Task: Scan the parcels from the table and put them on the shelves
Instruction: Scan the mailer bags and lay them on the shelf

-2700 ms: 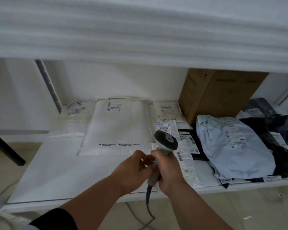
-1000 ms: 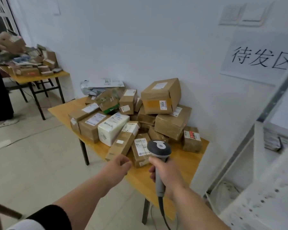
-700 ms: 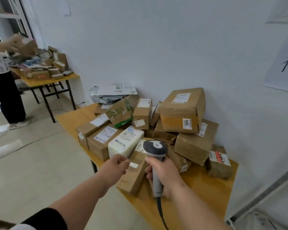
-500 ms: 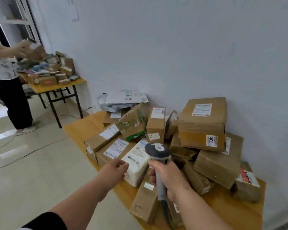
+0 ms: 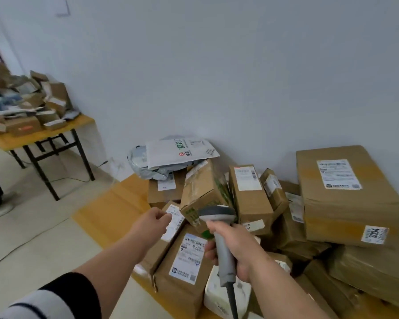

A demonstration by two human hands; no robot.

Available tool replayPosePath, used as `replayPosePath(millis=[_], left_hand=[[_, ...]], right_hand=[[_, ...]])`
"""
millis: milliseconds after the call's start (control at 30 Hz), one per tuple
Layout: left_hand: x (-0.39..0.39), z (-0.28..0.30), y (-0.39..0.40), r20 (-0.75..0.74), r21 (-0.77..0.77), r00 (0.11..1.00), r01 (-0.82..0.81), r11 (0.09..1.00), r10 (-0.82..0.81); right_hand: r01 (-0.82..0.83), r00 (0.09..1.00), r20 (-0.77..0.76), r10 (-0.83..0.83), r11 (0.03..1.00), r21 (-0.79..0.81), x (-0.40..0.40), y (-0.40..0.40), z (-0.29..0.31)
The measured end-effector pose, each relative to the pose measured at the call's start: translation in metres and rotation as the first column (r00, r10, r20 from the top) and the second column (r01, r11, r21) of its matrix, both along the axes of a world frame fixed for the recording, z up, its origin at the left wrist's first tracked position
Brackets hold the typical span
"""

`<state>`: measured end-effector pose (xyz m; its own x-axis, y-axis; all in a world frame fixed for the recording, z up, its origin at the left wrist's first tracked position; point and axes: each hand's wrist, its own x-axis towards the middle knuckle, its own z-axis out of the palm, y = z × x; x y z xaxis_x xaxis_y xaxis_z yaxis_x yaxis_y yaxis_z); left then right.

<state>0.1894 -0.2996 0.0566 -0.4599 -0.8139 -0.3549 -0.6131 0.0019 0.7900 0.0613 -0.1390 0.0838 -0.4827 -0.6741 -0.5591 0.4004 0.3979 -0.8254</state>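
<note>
Left hand (image 5: 156,223), fingers loosely curled and holding nothing, sits just at the near-left long carton (image 5: 168,229) on the table (image 5: 111,208), its long axis running away from the person (right hand (image 5: 234,244) grips the scanner (image 5: 219,229)), so left is nearer

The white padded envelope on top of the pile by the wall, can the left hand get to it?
Probably yes. The left hand holds nothing, and the white padded envelope lies uncovered on top at the back. Only boxes lie between, so it could reach over them.
</note>
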Motion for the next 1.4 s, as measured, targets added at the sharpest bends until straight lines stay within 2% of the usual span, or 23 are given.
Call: replayPosePath(millis=[233,400,533,733,867,967,1267,1400], left_hand=[[-0.027,0.007,-0.071,-0.019,-0.03,0.999,-0.047,0.998,0.046],[-0.041,0.008,-0.13,-0.076,-0.03,0.993,-0.096,0.995,0.093],[-0.062,0.005,-0.187,-0.095,-0.022,0.991,-0.094,0.995,0.092],[-0.102,-0.006,-0.261,-0.131,0.129,0.989,-0.058,0.99,0.075],[-0.121,-0.013,-0.295,-0.125,0.221,0.987,-0.071,0.973,0.1],[-0.133,-0.028,-0.316,-0.104,0.337,0.978,-0.136,0.932,0.18],[-0.156,-0.038,-0.332,-0.159,0.585,0.917,-0.212,0.783,0.367],[-0.159,-0.043,-0.326,-0.19,0.615,0.905,-0.192,0.765,0.38]], right_hand=[[-0.034,0.97,0.238,0.04,0.999,-0.029,-0.021,-0.079,0.02],[-0.048,0.97,0.236,0.06,0.997,-0.059,-0.019,-0.129,0.016],[-0.038,0.975,0.219,0.042,0.999,-0.024,-0.017,-0.17,0.01],[0.157,0.981,0.115,-0.155,0.988,-0.007,-0.015,-0.216,0.001],[0.341,0.938,0.093,-0.335,0.938,-0.063,-0.017,-0.25,0.002],[0.431,0.902,0.063,-0.427,0.897,-0.097,-0.02,-0.267,-0.002],[0.512,0.859,0.048,-0.511,0.859,-0.02,-0.021,-0.279,-0.024],[0.533,0.845,0.054,-0.532,0.846,-0.011,-0.022,-0.279,-0.028]])
